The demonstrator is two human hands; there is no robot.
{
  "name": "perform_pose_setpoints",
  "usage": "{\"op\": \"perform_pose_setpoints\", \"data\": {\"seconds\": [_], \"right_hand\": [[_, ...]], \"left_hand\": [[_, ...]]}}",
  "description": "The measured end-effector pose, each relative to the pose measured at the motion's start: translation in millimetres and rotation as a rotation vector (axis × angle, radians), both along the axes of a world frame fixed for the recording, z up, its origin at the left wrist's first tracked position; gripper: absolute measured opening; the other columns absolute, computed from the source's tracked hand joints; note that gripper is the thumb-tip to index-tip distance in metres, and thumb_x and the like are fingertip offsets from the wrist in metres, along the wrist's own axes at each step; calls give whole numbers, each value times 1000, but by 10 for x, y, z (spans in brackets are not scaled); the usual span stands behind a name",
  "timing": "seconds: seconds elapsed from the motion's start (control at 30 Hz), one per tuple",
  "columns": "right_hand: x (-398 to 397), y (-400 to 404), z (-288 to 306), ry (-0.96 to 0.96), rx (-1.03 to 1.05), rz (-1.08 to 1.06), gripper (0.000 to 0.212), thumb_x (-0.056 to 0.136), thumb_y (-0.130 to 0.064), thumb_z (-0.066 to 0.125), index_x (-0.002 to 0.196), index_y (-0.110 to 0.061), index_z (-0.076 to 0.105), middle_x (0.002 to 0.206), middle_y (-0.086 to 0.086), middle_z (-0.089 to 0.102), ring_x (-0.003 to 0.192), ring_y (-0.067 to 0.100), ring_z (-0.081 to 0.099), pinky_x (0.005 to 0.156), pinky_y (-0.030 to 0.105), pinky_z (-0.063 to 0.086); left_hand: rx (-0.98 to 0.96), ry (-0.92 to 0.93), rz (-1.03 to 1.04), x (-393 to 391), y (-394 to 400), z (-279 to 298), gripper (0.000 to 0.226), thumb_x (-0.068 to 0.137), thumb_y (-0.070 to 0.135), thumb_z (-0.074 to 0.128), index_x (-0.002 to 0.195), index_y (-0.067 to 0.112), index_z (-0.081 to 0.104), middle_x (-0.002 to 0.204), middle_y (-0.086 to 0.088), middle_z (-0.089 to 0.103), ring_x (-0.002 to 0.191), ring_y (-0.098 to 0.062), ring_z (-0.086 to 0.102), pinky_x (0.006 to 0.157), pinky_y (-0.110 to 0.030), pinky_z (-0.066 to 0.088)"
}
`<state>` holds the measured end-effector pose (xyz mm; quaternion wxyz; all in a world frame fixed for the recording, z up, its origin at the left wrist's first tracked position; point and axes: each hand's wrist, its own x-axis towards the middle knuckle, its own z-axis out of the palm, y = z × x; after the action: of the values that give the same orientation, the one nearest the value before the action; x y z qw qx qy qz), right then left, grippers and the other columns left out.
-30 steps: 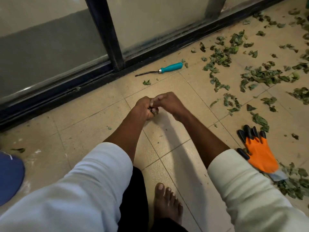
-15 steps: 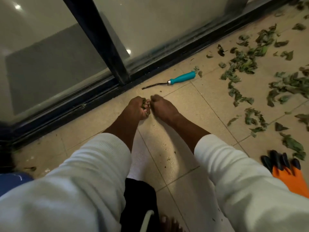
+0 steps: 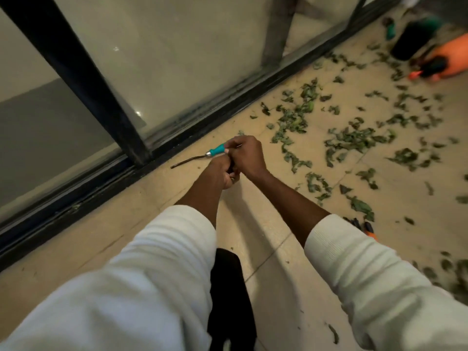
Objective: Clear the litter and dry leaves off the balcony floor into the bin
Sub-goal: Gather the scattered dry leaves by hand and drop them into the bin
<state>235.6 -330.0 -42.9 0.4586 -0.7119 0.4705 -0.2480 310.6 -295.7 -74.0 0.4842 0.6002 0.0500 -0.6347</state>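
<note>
Dry green leaves [image 3: 354,140] lie scattered over the tan floor tiles [image 3: 253,224] to the right. My left hand [image 3: 220,173] is curled round a small clump of leaf bits, a little of which shows under its fingers. My right hand [image 3: 247,154] is pressed against it from the right, its fingers curled in and pinching at the same clump. Both hands are close to the black door track [image 3: 177,145]. A dark cylindrical container [image 3: 410,39], blurred, stands at the far upper right.
A teal-handled hand tool [image 3: 217,149] lies on the floor just behind my hands, its metal shaft pointing left. An orange and black glove [image 3: 369,230] peeks out beside my right sleeve. A blurred orange object [image 3: 453,57] lies by the container. Glass panels run along the left.
Both hands, still together, have moved up and right towards the tool. The view has swung right, so more leaves and the far container now show.
</note>
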Motion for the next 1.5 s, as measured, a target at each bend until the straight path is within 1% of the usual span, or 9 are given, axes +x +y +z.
{"op": "perform_pose_setpoints", "data": {"seconds": [0.17, 0.37, 0.57, 0.7, 0.8, 0.97, 1.13, 1.27, 1.5], "right_hand": [[-381, 38, 101, 223, -90, -130, 19, 76, -2, 58, 69, -17, 66, 66, 3, 66, 61, 17, 63, 54, 23, 47], [-957, -53, 268, 580, 42, 17, 13, 74, -8, 63, 77, -4, 76, 78, 16, 73, 68, 22, 63, 62, 34, 49], [-1546, -107, 564, 364, 294, 77, 10, 77, -3, 71, 82, -6, 79, 83, 8, 76, 74, 8, 64, 68, 26, 52], [-2033, -201, 238, -50, 336, -432, 14, 81, 1, 66, 85, -7, 77, 82, 10, 73, 73, 18, 64, 63, 28, 49], [-2354, -268, -176, 56, 310, -603, 8, 90, -12, 58, 92, -15, 66, 86, 3, 63, 74, 14, 58, 69, 28, 48], [-2626, -447, -632, 327, 121, -587, 62, 98, -43, 54, 144, -3, 44, 152, 13, 40, 138, 29, 40, 111, 37, 33], [-2723, -619, -832, 627, 204, -742, 73, 99, -54, 40, 154, -8, 24, 163, 15, 10, 149, 36, 10, 120, 50, 10], [-2638, -648, -944, 637, 381, -624, 80, 95, -66, 33, 156, -16, 18, 165, 14, -3, 150, 39, -3, 119, 56, -3], [-2222, -344, -1155, 492, 82, -238, 68, 101, -44, 43, 154, -7, 22, 162, 18, 16, 149, 35, 12, 122, 46, 13]], "left_hand": [[38, 121, 50, -343, -125, 108, 30, 102, 30, 39, 78, 18, 54, 68, -1, 51, 54, -11, 46, 38, -11, 36], [80, 151, -4, -950, -22, 252, 29, 99, 13, 41, 72, 10, 50, 66, -5, 48, 53, -12, 43, 35, -14, 35], [51, 141, -110, -1284, -32, 263, 33, 100, 10, 37, 68, 15, 45, 60, 3, 34, 43, -7, 26, 33, -8, 18], [-48, 144, -200, -1548, -251, 231, 37, 105, 23, 43, 69, 14, 47, 44, 5, 32, 26, -8, 21, 33, -9, 16], [-46, 87, -235, -1611, -380, 113, 38, 105, 29, 43, 71, 14, 46, 53, 3, 32, 24, -8, 21, 34, -7, 17], [2, 7, -266, -1625, -520, -54, 38, 105, 32, 42, 71, 16, 45, 59, 3, 31, 25, -8, 21, 36, -6, 16], [47, -14, -306, -1652, -613, -161, 39, 105, 36, 43, 72, 16, 45, 50, 4, 33, 26, -8, 22, 36, -8, 15], [54, -17, -311, -1745, -624, -222, 38, 105, 36, 41, 74, 14, 46, 58, 3, 33, 29, -8, 23, 37, -9, 15], [55, -40, -292, -1691, -626, -321, 39, 105, 35, 43, 73, 14, 47, 57, 2, 35, 38, -9, 23, 36, -10, 14]]}}
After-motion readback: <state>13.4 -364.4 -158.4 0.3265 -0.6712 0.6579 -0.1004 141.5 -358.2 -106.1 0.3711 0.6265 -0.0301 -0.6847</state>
